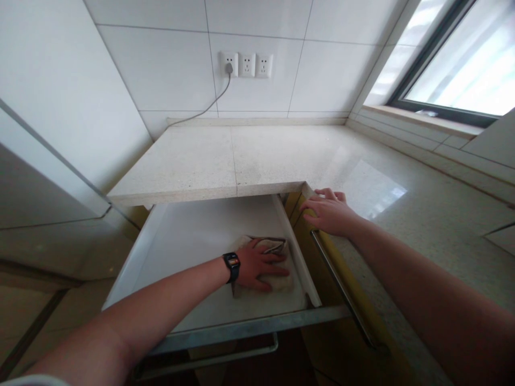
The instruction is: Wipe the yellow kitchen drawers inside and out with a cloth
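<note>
My left hand (261, 266) lies flat with its fingers spread, pressing a beige cloth (277, 280) against the floor of a pulled-out white drawer (193, 230). The cloth sits near the drawer's front right corner, with its far edge folded. A dark watch (232, 267) is on the left wrist. At the inner corner of the countertop, my right hand (328, 212) rests on the edge, fingers apart and slightly bent, holding nothing. It is above a yellow cabinet front (341, 257) with a long metal handle (341, 289).
The pale stone countertop (193, 155) runs behind the drawer and along the right. A metal bar handle (225, 355) spans the drawer's front. A grey cord (213, 102) hangs from a wall socket (229, 60). A window (462, 64) is at upper right, a white cabinet panel (60, 80) at left.
</note>
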`<state>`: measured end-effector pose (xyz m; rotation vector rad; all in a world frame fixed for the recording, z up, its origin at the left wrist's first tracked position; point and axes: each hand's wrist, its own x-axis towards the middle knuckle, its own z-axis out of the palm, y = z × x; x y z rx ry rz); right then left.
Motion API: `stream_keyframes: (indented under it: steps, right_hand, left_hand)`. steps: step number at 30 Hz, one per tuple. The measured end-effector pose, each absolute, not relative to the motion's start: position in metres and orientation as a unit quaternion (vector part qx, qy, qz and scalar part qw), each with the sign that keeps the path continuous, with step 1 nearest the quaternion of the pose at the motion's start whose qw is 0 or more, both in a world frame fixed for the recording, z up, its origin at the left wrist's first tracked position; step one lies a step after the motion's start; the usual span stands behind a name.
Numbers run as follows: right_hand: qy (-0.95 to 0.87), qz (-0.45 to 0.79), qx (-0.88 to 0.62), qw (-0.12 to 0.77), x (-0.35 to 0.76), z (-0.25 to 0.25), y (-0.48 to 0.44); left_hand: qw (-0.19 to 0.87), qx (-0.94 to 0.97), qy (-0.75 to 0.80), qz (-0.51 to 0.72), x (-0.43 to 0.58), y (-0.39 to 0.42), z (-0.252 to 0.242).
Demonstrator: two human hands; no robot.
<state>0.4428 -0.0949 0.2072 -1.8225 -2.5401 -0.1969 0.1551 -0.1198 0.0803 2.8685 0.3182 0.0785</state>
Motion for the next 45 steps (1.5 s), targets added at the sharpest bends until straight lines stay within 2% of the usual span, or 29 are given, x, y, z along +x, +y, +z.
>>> stream_keyframes:
  steps: [8,13,16,24,27,31,39,45]
  right_hand:
    - [-0.813,-0.057,-0.58,0.008,0.443,0.207,-0.094]
    - [-0.811,-0.055,-0.583,0.006,0.442,0.207,-0.095]
    - [-0.811,-0.058,-0.582,0.004,0.441,0.208,-0.096]
    - [-0.805,-0.055,-0.591,-0.002,0.438,0.212,-0.099]
    - [-0.807,-0.053,-0.589,0.001,0.438,0.212,-0.099]
    - [-0.807,-0.049,-0.589,0.0,0.438,0.212,-0.099]
    - [-0.808,-0.048,-0.587,0.006,0.439,0.211,-0.1]
    - [-0.81,-0.05,-0.584,0.015,0.439,0.211,-0.1]
  left_hand:
    - [0.08,0.939,0.334,0.018,0.118,-0.075,0.074]
    - [0.069,0.925,0.372,0.021,0.112,-0.08,0.071]
    - [0.078,0.938,0.338,0.018,0.123,-0.094,0.072]
    - [0.135,0.985,0.106,0.001,0.156,-0.136,0.086]
    - [0.148,0.985,0.087,-0.013,0.161,-0.137,0.086]
    - [0.143,0.978,0.151,-0.029,0.159,-0.126,0.08]
    - [0.076,0.92,0.385,0.019,0.134,-0.091,0.069]
    - [0.066,0.902,0.425,0.029,0.126,-0.082,0.073]
